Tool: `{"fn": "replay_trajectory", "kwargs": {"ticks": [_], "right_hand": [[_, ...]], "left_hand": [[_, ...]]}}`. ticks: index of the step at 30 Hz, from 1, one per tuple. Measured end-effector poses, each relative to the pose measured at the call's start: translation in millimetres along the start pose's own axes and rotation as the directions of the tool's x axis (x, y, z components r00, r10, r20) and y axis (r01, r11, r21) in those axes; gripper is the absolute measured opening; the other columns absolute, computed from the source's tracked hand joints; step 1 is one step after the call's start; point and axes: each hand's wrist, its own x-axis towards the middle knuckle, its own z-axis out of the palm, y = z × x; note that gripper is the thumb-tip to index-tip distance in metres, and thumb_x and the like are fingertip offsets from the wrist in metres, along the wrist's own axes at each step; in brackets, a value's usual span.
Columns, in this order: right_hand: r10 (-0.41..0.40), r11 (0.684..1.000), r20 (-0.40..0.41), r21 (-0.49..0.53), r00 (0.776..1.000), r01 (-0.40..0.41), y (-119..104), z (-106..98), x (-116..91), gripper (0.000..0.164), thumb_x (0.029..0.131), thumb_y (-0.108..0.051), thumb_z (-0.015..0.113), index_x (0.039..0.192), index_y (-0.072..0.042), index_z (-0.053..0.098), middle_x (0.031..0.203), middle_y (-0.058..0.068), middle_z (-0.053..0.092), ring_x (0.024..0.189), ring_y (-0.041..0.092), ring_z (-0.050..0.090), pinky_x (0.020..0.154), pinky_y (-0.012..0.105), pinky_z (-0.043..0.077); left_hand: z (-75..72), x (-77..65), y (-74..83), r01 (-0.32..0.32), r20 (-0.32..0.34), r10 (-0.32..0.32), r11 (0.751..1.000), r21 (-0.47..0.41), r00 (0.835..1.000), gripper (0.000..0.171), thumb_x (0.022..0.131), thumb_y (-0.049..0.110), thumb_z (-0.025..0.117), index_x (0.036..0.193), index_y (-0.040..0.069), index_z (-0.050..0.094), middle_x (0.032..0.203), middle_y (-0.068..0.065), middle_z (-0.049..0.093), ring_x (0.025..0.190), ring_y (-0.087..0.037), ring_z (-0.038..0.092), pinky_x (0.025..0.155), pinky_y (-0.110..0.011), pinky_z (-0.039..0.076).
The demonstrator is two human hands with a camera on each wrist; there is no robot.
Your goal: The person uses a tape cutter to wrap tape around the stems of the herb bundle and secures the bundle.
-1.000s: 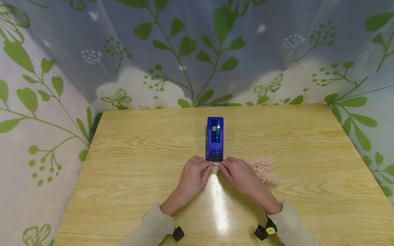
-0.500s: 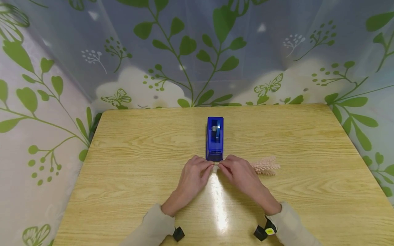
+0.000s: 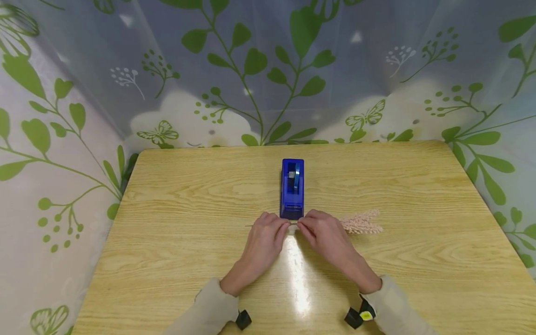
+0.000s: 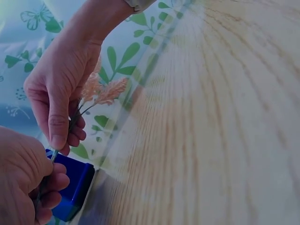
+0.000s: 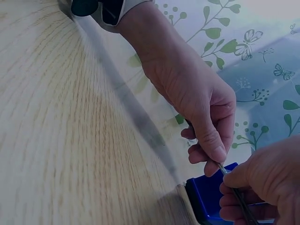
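Pink flower heads (image 3: 362,222) are bunched closer & tipped more twd table's (image 3: 188,186) far edge vs 1 s ago. L hand (image 3: 264,235) & R hand (image 3: 326,236) each have grip pinched on stems (image 5: 243,204), approx midway btwn L & R edges, just nearside of blue tape dispenser (image 3: 292,188); heads poke out twd R edge.

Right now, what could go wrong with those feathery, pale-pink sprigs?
The thin dark stem of the feathery pale-pink sprigs might bend or slip, since the left hand and right hand only pinch it. The hands could also nudge the glossy blue plastic tape dispenser, which stands just beyond them.
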Motion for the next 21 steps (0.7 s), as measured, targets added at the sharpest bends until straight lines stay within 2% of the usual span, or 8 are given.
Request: {"fn": "replay_trajectory", "kwargs": {"ticks": [6, 12, 16, 21], "right_hand": [[0.035, 0.999, 0.025, -0.019, 0.999, -0.035, -4.4, -0.6, -0.2, 0.004, 0.093, -0.003, 0.076, 0.090, -0.001, 0.077, 0.080, 0.004, 0.069, 0.065, 0.014, 0.060, 0.057, 0.027, 0.052], [0.063, 0.993, 0.082, -0.107, 0.995, -0.054, -7.1, 1.0, -2.2, 0.014, 0.099, -0.007, 0.069, 0.086, -0.003, 0.071, 0.071, 0.001, 0.058, 0.056, 0.011, 0.045, 0.053, 0.028, 0.043], [0.064, 0.993, 0.069, -0.106, 0.996, -0.056, -6.2, 2.3, -2.6, 0.014, 0.098, -0.007, 0.070, 0.085, -0.004, 0.071, 0.069, 0.000, 0.056, 0.055, 0.010, 0.041, 0.054, 0.028, 0.042], [0.059, 0.996, 0.031, -0.073, 0.998, -0.056, -5.0, 2.4, -1.7, 0.012, 0.095, -0.007, 0.074, 0.084, -0.006, 0.073, 0.070, 0.000, 0.061, 0.057, 0.010, 0.047, 0.055, 0.028, 0.042]], "left_hand": [[3.7, 0.1, -3.0, -0.009, -0.055, 0.006, 0.999, -0.047, 0.998, 0.008, 0.097, 0.006, 0.072, 0.096, 0.004, 0.079, 0.084, -0.004, 0.071, 0.079, -0.021, 0.059, 0.071, -0.032, 0.051], [4.4, 0.1, -3.4, -0.009, -0.093, 0.003, 0.998, -0.060, 0.996, 0.006, 0.095, 0.006, 0.075, 0.096, 0.003, 0.080, 0.086, -0.004, 0.073, 0.081, -0.022, 0.061, 0.072, -0.034, 0.052], [4.8, -0.1, -4.6, -0.010, -0.096, 0.004, 0.998, -0.059, 0.995, 0.005, 0.094, 0.006, 0.076, 0.096, 0.004, 0.080, 0.087, -0.005, 0.074, 0.083, -0.022, 0.063, 0.073, -0.034, 0.053], [4.1, -0.2, -5.2, -0.010, -0.104, 0.003, 0.997, -0.073, 0.995, 0.005, 0.093, 0.005, 0.077, 0.096, 0.004, 0.081, 0.087, -0.004, 0.075, 0.083, -0.021, 0.062, 0.072, -0.032, 0.052]]}}
